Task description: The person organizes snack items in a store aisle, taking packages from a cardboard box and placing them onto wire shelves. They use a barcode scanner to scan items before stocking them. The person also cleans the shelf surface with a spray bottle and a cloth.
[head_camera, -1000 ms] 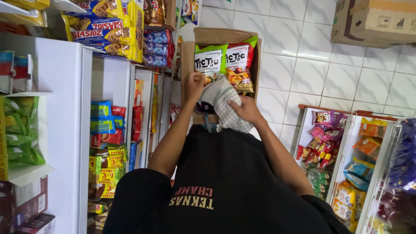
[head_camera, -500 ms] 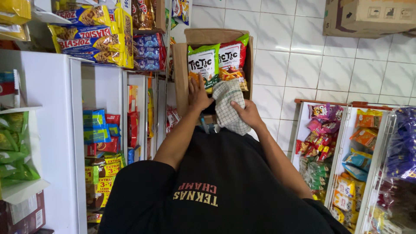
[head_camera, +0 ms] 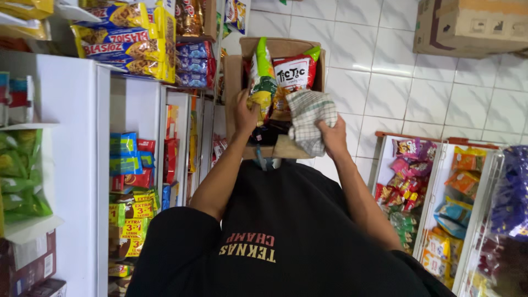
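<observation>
Hands at work over an open cardboard box of snack bags in a shop aisle.

Left hand (head_camera: 246, 113) has its fingers closed on the lower end of a glossy green-and-white crinkled snack bag (head_camera: 262, 77), which stands tilted and edge-on in the left half of the brown cardboard box (head_camera: 237, 71); just beside it, a red-and-white foil bag (head_camera: 294, 74) stands upright, face to the camera. Right hand (head_camera: 333, 135) has its fingers wrapped around a soft, rumpled checked cloth (head_camera: 311, 118), white with a thin dark grid, held bunched over the box's right front corner and touching the red bag's lower edge. White shelves (head_camera: 82, 137) stacked with bright wrappers run along the left, a wire rack of small packets (head_camera: 434, 187) stands to the right, and glossy white square floor tiles (head_camera: 396, 82) lie beyond the box.
</observation>
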